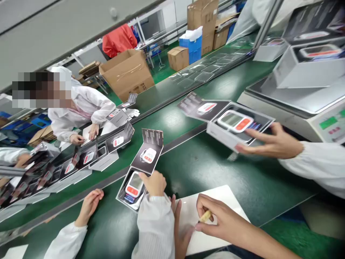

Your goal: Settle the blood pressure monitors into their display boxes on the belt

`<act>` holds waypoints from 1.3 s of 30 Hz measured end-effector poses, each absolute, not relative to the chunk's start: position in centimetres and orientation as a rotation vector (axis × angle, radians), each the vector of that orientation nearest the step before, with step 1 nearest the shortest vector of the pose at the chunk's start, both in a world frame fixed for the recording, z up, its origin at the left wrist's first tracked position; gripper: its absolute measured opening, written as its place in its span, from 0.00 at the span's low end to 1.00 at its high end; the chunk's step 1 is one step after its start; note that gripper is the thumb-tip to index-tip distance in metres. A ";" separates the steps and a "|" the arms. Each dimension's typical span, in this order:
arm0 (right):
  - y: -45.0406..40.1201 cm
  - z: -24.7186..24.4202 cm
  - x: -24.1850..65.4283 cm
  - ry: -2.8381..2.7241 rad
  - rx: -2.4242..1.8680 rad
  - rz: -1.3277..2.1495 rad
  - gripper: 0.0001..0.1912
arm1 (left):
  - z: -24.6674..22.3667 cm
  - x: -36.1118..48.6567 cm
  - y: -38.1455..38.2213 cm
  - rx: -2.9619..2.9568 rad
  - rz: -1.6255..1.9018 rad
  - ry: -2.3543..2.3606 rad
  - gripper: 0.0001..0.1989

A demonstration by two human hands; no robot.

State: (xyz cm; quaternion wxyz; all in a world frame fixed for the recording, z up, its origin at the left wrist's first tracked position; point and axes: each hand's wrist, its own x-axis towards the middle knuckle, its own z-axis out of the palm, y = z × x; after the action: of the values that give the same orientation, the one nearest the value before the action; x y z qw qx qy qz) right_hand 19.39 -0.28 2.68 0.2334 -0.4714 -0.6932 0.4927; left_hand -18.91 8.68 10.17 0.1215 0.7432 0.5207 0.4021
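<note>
1. White sheet (229,198), one, on the green table (107,230) directly before the wearer; no writing can be read on it.
2. Right hand (215,212): it pinches one small yellow stub (206,216) between thumb and fingers, over the sheet.
3. Left hand (181,240): thumb and fingers spread apart at the sheet's left side, partly hidden by a co-worker's sleeve (157,226).
4. Two open boxes stand nearest, each holding one white-and-orange device. The left box (121,190) has a co-worker's hand (155,183) on it; the right box (219,136) is held by another co-worker's hand (283,140). Both dark lids carry a device picture and lines of print too small to read.
5. One more co-worker's hand (91,203) is at left, fingers bent.
6. At right, a scale (285,102) shows two green displays, figures too blurred to read.
7. Across the belt, more open boxes overlap, too crowded to count.
</note>
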 end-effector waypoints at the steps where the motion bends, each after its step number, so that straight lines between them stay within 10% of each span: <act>1: -0.3 3.1 20.4 -1.825 -1.274 1.366 0.16 | 11.0 -19.0 9.6 2.195 1.197 1.511 0.26; 13: 1.8 4.8 34.5 -1.624 -1.378 0.772 0.13 | 0.7 15.1 7.8 2.563 0.763 1.195 0.38; 31: 5.5 2.1 34.4 -1.784 -1.349 0.160 0.08 | 1.1 14.9 10.1 2.555 1.008 1.230 0.14; 39: 2.6 0.8 29.4 -1.836 -1.491 0.561 0.31 | 0.7 7.6 10.0 2.690 0.993 1.371 0.22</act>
State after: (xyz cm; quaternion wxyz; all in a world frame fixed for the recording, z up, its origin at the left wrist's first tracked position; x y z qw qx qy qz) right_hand 29.37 2.61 0.85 0.3480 -0.5752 -0.7080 0.2162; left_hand 7.63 9.97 0.73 -0.0183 0.8462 0.4313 0.3124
